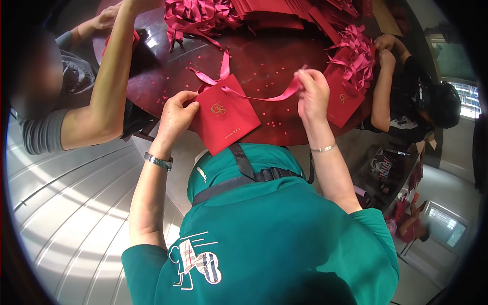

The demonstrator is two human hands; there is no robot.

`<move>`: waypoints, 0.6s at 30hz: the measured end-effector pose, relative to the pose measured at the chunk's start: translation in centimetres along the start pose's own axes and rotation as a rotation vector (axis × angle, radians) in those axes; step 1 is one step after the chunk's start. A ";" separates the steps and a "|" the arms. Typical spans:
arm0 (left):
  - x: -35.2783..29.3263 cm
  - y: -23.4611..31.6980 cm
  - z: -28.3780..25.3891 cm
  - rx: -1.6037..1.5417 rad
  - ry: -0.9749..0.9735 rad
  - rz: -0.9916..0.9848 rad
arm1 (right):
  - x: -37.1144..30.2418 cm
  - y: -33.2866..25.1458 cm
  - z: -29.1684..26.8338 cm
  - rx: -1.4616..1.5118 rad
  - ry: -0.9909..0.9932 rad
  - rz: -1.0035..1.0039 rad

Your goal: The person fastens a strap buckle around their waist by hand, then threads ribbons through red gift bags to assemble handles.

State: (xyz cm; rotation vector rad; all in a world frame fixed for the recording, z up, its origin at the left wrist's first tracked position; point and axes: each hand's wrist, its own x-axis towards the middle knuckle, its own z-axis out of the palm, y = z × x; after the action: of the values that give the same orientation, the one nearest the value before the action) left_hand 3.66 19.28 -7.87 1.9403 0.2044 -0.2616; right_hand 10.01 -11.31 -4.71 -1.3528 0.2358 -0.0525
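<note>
A red paper gift bag (229, 114) with a gold emblem is tilted at the table's near edge. My left hand (178, 112) grips its upper left side, thumb in front and fingers folded behind. From a hole near the bag's top right, a pink-red ribbon (264, 97) runs out to my right hand (312, 91). That hand pinches the ribbon's end between thumb and fingertips, holding it in a slack curve above the table. Another stretch of ribbon (225, 63) rises in a loop behind the bag's top edge.
Small red dots are scattered on the dark red round table (277, 66). A ribbon heap (195, 20) and stacked red bags (274, 12) fill the far side. At right stands another bag (343, 104) beside more ribbons (356, 56). Co-workers' arms (104, 96) reach in from left and right.
</note>
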 end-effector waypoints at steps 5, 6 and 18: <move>0.0 -0.1 0.2 0.023 0.003 -0.012 | -6.5 -1.8 0.4 0.458 -0.159 0.088; 0.0 -0.3 0.3 0.007 0.002 -0.011 | -7.6 -1.8 0.9 0.541 -0.157 0.131; -0.6 -0.6 0.6 0.004 0.019 0.031 | -11.3 -2.9 4.7 -0.605 -0.827 -0.975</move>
State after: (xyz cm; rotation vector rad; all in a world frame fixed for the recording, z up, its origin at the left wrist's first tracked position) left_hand 2.85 18.97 -8.46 1.9492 0.1863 -0.2242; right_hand 0.16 -5.51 0.64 -1.8527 -1.1995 -0.2412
